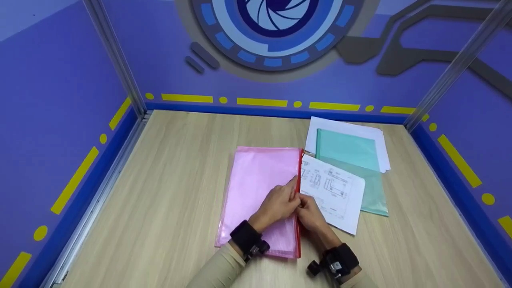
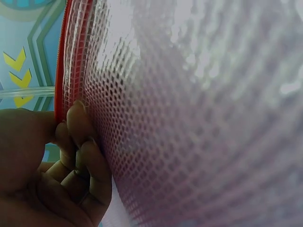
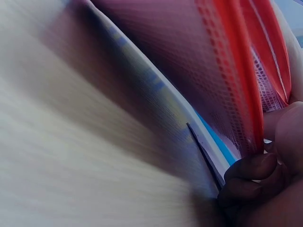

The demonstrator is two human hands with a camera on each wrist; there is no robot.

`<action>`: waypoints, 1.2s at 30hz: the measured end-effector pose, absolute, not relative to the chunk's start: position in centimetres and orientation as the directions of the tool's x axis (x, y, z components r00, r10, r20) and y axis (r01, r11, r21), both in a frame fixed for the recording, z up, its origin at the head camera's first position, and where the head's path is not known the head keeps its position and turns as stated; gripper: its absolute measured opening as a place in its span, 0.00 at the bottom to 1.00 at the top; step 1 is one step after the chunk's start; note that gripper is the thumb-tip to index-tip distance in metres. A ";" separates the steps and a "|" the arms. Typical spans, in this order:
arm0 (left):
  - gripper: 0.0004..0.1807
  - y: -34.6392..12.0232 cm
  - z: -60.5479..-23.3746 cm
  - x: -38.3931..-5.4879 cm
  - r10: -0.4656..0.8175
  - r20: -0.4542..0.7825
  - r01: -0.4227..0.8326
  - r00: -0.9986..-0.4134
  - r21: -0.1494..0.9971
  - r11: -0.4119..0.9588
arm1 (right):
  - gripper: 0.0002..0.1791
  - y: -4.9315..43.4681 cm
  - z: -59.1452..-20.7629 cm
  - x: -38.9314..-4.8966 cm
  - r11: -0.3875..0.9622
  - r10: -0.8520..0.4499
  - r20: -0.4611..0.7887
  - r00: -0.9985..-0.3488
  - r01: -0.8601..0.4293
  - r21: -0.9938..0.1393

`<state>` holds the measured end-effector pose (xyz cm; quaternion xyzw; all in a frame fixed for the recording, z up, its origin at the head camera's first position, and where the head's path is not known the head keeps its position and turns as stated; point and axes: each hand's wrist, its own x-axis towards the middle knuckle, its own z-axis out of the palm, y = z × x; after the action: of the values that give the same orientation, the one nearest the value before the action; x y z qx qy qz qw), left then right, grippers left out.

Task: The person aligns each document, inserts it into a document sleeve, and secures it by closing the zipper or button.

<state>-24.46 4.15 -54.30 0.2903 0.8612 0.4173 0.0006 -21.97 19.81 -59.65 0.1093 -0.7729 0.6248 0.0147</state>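
Note:
A pink mesh zip pouch (image 1: 260, 168) with a red zipper edge (image 1: 298, 236) lies upright on the table in the head view. My left hand (image 1: 278, 204) rests across it and pinches the zipper edge, index finger pointing up along it. From the right, my right hand (image 1: 311, 214) grips the same edge, close against the left fingers. The right wrist view shows the red edging (image 3: 253, 109) lifted and parted in two strips, with the right fingers (image 3: 251, 168) curled on it. A printed drawing sheet (image 1: 332, 192) shows beside the pouch, its left side hidden. The zipper pull is hidden.
A green translucent zip pouch (image 1: 374, 196) lies to the right, partly beneath the drawing sheet. White papers (image 1: 382, 150) lie under that pouch at the back right. Blue-purple panels (image 1: 160, 72) with metal posts enclose the wooden table (image 1: 176, 168).

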 end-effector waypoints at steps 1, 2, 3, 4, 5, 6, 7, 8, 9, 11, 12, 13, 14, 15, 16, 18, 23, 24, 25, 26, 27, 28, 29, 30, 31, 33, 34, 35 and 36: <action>0.36 4.1 -54.3 -24.5 0.500 0.240 0.498 -0.832 0.721 0.483 | 0.06 19.8 -59.6 -22.0 0.198 -0.153 0.168 -0.974 -0.196 -0.960; 0.36 4.1 -54.3 -24.5 0.500 0.235 0.493 -0.834 0.725 0.481 | 0.06 19.8 -59.6 -22.0 0.203 -0.153 0.177 -0.972 -0.206 -0.957; 0.36 4.1 -54.3 -24.5 0.500 0.224 0.483 -0.837 0.733 0.479 | 0.06 19.7 -59.6 -22.0 0.206 -0.152 0.182 -0.971 -0.212 -0.955; 0.36 4.1 -54.3 -24.6 0.498 0.214 0.471 -0.840 0.742 0.477 | 0.06 19.7 -59.6 -22.0 0.210 -0.149 0.188 -0.971 -0.217 -0.953; 0.36 4.0 -54.3 -24.6 0.495 0.208 0.462 -0.844 0.750 0.473 | 0.06 19.6 -59.6 -22.0 0.217 -0.142 0.191 -0.971 -0.218 -0.951; 0.36 3.9 -54.3 -24.7 0.490 0.205 0.455 -0.847 0.755 0.471 | 0.07 19.5 -59.6 -21.9 0.220 -0.132 0.189 -0.973 -0.215 -0.952; 0.36 3.8 -54.3 -24.9 0.481 0.203 0.446 -0.853 0.763 0.467 | 0.08 19.4 -59.5 -21.9 0.221 -0.121 0.185 -0.975 -0.209 -0.953; 0.36 3.6 -54.4 -25.0 0.468 0.206 0.438 -0.859 0.768 0.467 | 0.08 19.3 -59.4 -21.9 0.216 -0.111 0.181 -0.977 -0.202 -0.955; 0.36 3.4 -54.4 -25.2 0.454 0.208 0.431 -0.866 0.772 0.468 | 0.09 19.2 -59.4 -21.9 0.206 -0.101 0.174 -0.980 -0.191 -0.960; 0.36 2.9 -54.4 -25.6 0.425 0.222 0.427 -0.878 0.763 0.485 | 0.13 19.1 -59.1 -21.8 0.183 -0.080 0.170 -0.982 -0.182 -0.966; 0.35 2.6 -54.4 -25.9 0.413 0.220 0.421 -0.884 0.759 0.497 | 0.15 19.1 -58.9 -21.7 0.170 -0.070 0.167 -0.984 -0.177 -0.970; 0.35 2.3 -54.4 -26.2 0.400 0.222 0.417 -0.889 0.753 0.510 | 0.16 19.2 -58.8 -21.7 0.171 -0.058 0.177 -0.983 -0.184 -0.968; 0.35 1.9 -54.3 -26.4 0.391 0.219 0.412 -0.894 0.746 0.524 | 0.17 19.4 -58.6 -21.7 0.190 -0.049 0.198 -0.979 -0.203 -0.961; 0.36 1.4 -54.3 -26.7 0.384 0.209 0.401 -0.899 0.746 0.533 | 0.18 19.6 -58.5 -21.7 0.238 -0.044 0.232 -0.972 -0.236 -0.942; 0.36 1.0 -54.2 -26.9 0.376 0.201 0.391 -0.904 0.744 0.542 | 0.18 19.9 -58.4 -21.7 0.310 -0.047 0.277 -0.960 -0.278 -0.909; 0.36 0.2 -54.2 -27.4 0.362 0.187 0.371 -0.913 0.748 0.550 | 0.21 20.6 -58.2 -21.8 0.514 -0.073 0.361 -0.930 -0.345 -0.786; 0.35 -1.4 -53.9 -28.1 0.319 0.155 0.317 -0.935 0.768 0.556 | 0.36 22.2 -58.0 -21.9 0.884 -0.149 0.341 -0.928 -0.279 -0.375; 0.35 -1.6 -53.9 -28.2 0.314 0.153 0.313 -0.937 0.769 0.558 | 0.38 22.5 -58.0 -21.8 0.908 -0.146 0.295 -0.944 -0.246 -0.338; 0.34 -1.8 -53.8 -28.2 0.310 0.146 0.304 -0.939 0.773 0.557 | 0.40 22.7 -57.9 -21.7 0.924 -0.139 0.253 -0.957 -0.217 -0.314; 0.34 -1.9 -53.8 -28.3 0.307 0.142 0.299 -0.941 0.774 0.558 | 0.40 23.0 -57.8 -21.6 0.935 -0.132 0.214 -0.968 -0.193 -0.298; 0.34 -2.0 -53.7 -28.3 0.306 0.144 0.300 -0.941 0.773 0.558 | 0.41 23.2 -57.7 -21.6 0.941 -0.124 0.184 -0.975 -0.175 -0.290; 0.34 -2.1 -53.6 -28.4 0.305 0.144 0.300 -0.941 0.773 0.559 | 0.40 23.4 -57.6 -21.5 0.944 -0.116 0.160 -0.980 -0.159 -0.290; 0.34 -2.1 -53.6 -28.4 0.304 0.147 0.301 -0.941 0.772 0.560 | 0.40 23.6 -57.5 -21.5 0.945 -0.109 0.143 -0.984 -0.147 -0.291; 0.35 -2.1 -53.5 -28.5 0.304 0.147 0.301 -0.941 0.773 0.558 | 0.40 23.7 -57.4 -21.5 0.947 -0.107 0.136 -0.985 -0.143 -0.289; 0.35 -2.2 -53.5 -28.5 0.303 0.146 0.300 -0.942 0.773 0.558 | 0.40 23.8 -57.4 -21.4 0.947 -0.107 0.131 -0.986 -0.141 -0.288; 0.35 -2.2 -53.5 -28.5 0.303 0.144 0.298 -0.942 0.774 0.558 | 0.39 23.9 -57.3 -21.5 0.948 -0.112 0.126 -0.986 -0.144 -0.284; 0.35 -2.3 -53.5 -28.5 0.302 0.138 0.293 -0.943 0.777 0.558 | 0.38 24.0 -57.2 -21.5 0.949 -0.117 0.127 -0.985 -0.149 -0.279; 0.35 -2.3 -53.5 -28.5 0.301 0.136 0.290 -0.944 0.778 0.557 | 0.37 24.0 -57.2 -21.5 0.950 -0.122 0.129 -0.984 -0.154 -0.272; 0.35 -2.3 -53.5 -28.5 0.299 0.136 0.288 -0.945 0.780 0.556 | 0.37 24.0 -57.2 -21.5 0.951 -0.129 0.131 -0.983 -0.160 -0.264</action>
<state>-28.51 -2.33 -53.52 0.1662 0.8819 0.4410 0.0061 -21.49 23.96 -57.19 0.0733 -0.9861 0.1380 0.0563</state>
